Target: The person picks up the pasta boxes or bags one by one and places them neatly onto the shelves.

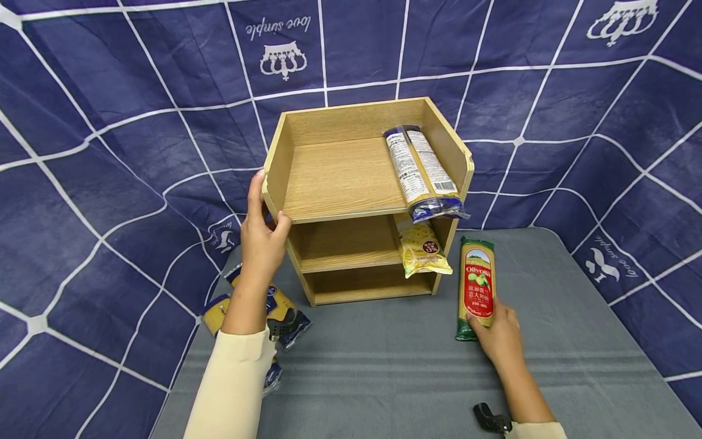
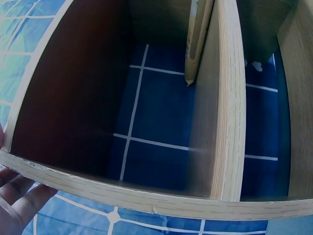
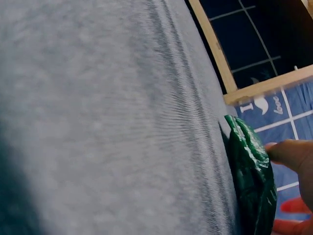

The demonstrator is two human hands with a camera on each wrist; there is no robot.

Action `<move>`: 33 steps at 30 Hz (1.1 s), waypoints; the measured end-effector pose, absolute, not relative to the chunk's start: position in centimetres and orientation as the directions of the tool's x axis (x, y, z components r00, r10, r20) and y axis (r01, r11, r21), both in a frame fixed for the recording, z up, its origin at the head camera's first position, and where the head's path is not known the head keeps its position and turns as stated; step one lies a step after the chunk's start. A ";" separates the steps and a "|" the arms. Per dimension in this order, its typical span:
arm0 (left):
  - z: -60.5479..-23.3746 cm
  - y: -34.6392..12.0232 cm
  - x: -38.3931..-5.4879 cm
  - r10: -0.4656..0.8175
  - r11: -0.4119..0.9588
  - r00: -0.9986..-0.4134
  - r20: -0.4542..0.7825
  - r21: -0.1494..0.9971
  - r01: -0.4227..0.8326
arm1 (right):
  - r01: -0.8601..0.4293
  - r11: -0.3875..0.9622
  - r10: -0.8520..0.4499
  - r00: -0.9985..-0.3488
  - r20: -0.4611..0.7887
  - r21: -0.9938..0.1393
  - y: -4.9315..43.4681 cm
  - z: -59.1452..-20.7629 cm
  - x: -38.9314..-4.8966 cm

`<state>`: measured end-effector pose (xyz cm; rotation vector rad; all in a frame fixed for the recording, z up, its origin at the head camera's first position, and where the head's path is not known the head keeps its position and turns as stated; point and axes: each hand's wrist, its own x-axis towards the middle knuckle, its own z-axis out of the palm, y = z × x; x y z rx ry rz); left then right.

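Note:
A small wooden shelf unit stands at the back of the grey table surface. My left hand grips its left side panel near the top front corner, thumb at the front edge and fingers outside. In the left wrist view, the fingers show against the outside of the panel. To the right of the shelf lies a red and green pack of pasta, labelled Olivoilà. My right hand holds its near end, the thumb on top; in the right wrist view the green end sits beside the thumb.
Two long blue-ended packs lie on the top shelf at the right, overhanging its front. A yellow snack bag pokes out of the middle compartment. Several blue and yellow packs lie left of the unit. A blue patterned cloth hangs behind.

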<state>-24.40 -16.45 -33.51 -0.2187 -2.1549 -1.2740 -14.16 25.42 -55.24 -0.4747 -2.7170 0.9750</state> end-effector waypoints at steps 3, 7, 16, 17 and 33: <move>-33.5 -16.5 -24.4 -0.162 0.512 -0.797 0.582 0.740 0.436 | 0.258 0.725 0.379 -0.923 0.057 -0.639 25.8 -55.1 -14.2; -33.5 -16.5 -24.5 -0.160 0.506 -0.797 0.582 0.742 0.440 | 0.280 0.729 0.356 -0.935 -0.004 -0.625 26.6 -54.9 -14.6; -33.5 -16.6 -24.4 -0.161 0.515 -0.798 0.581 0.739 0.434 | 0.290 0.720 0.254 -0.956 -0.150 -0.630 28.7 -54.7 -15.7; -33.5 -16.6 -24.4 -0.161 0.518 -0.798 0.581 0.738 0.432 | 0.296 0.713 0.242 -0.955 -0.173 -0.636 28.9 -54.6 -15.8; -33.5 -16.6 -24.3 -0.159 0.511 -0.795 0.585 0.738 0.440 | 0.333 0.565 0.156 -0.942 -0.299 -0.755 30.1 -54.2 -15.8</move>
